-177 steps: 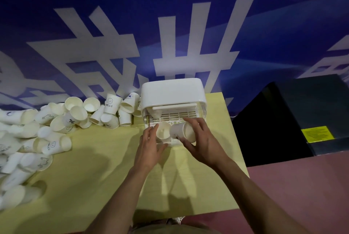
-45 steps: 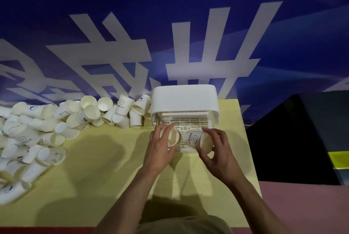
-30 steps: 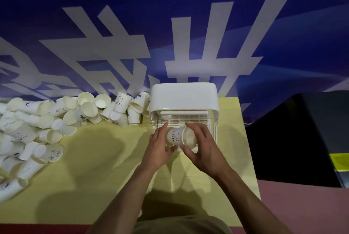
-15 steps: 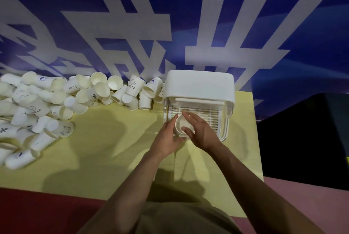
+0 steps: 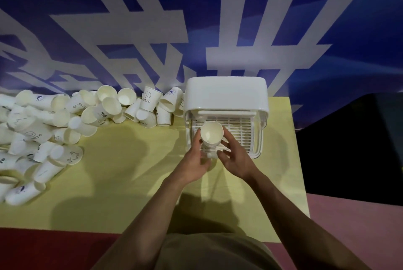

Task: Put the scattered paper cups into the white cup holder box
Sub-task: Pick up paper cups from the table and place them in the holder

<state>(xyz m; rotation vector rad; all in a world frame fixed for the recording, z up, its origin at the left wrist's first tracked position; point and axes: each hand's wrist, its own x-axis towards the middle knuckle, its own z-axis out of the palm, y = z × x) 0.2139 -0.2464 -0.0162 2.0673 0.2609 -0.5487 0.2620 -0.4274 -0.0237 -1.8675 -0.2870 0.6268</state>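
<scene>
Turned mouth-up since half a second ago, and merged from two separately held cups a moment before that into one nested stack (image 5: 211, 136) standing upright on the slatted tray at the front left of the white cup holder box (image 5: 226, 93). Held there from both sides: left hand (image 5: 193, 161) with fingers curled against the stack's left wall, right hand (image 5: 235, 158) with fingers and thumb curled round its right wall and lower part. Cannot tell whether the stack's base sits fully on the slats, hidden as it is behind the fingers. Best done by keeping the stack vertical, pressing lightly so the thin paper walls do not buckle, seating the base flat before letting go, and sliding it toward the back left corner to leave room on the tray. Easy to tip if one side is released first; better to open both hands together. Far from finished, judging by the large pile of paper cups (image 5: 65, 123) lying on their sides and jumbled along the left of the yellow table (image 5: 122, 178), some touching the box's left wall. Behind, a blue backdrop (image 5: 218, 8) with white characters.
</scene>
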